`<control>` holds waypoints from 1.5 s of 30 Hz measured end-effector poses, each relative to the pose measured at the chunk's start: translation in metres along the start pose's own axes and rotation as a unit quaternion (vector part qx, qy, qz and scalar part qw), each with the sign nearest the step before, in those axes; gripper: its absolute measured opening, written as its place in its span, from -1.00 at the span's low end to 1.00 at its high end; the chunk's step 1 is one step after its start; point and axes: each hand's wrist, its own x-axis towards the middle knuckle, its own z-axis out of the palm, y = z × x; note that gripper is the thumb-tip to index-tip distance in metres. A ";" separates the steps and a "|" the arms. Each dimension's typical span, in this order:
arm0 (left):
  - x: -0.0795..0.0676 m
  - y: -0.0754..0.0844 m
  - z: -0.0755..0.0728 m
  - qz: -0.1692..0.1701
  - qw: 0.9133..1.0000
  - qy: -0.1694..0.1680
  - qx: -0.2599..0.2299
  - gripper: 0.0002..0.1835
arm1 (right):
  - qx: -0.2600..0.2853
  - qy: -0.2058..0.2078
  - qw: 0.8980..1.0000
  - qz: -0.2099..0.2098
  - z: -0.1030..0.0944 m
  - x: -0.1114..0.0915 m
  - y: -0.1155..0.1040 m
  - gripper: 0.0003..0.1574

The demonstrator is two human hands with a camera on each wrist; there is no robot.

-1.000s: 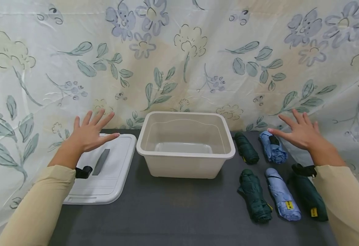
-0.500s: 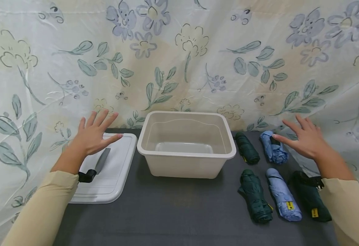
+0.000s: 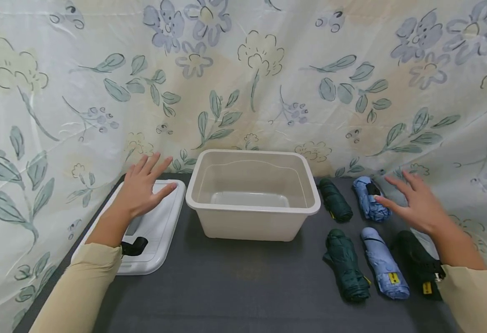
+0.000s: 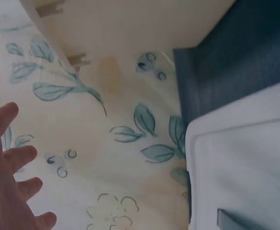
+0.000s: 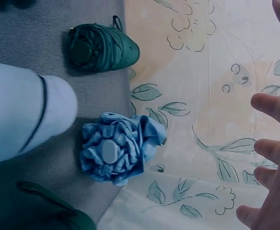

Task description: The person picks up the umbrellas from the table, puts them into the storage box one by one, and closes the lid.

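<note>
My left hand (image 3: 140, 190) hovers with fingers spread over a white lid (image 3: 162, 236), holding nothing. My right hand (image 3: 422, 203) is held out, fingers apart, near the rolled-up umbrellas at the right, and holds nothing. At the back lie a dark green umbrella (image 3: 335, 200) and a blue umbrella (image 3: 366, 199), whose round end shows in the right wrist view. In front lie a green umbrella (image 3: 345, 263), a light blue umbrella (image 3: 383, 263) with a yellow tag, and a dark green umbrella (image 3: 410, 249), partly hidden by the right wrist.
A beige plastic bin (image 3: 247, 226) stands in the middle of the dark grey table (image 3: 243, 286), with nothing visible inside. A grey strip (image 3: 133, 226) on the lid is partly hidden by the left wrist. A floral curtain (image 3: 243, 83) hangs behind the table.
My left hand has moved right and slightly down over the lid. My right hand has moved right and down toward me. The bin and umbrellas have stayed in place.
</note>
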 end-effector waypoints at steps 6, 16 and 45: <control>-0.001 0.010 0.012 0.001 0.999 0.024 -0.034 -0.16 | 0.022 0.002 1.000 -0.007 0.009 -0.014 0.001 0.00; 0.003 0.035 0.022 -0.010 0.990 0.034 -0.139 -0.17 | 0.044 -0.001 0.999 0.001 0.026 -0.036 0.008 -0.08; 0.036 0.048 0.025 -0.176 0.846 -0.066 -0.500 -0.31 | 0.016 -0.070 0.985 0.155 0.030 -0.084 0.044 0.21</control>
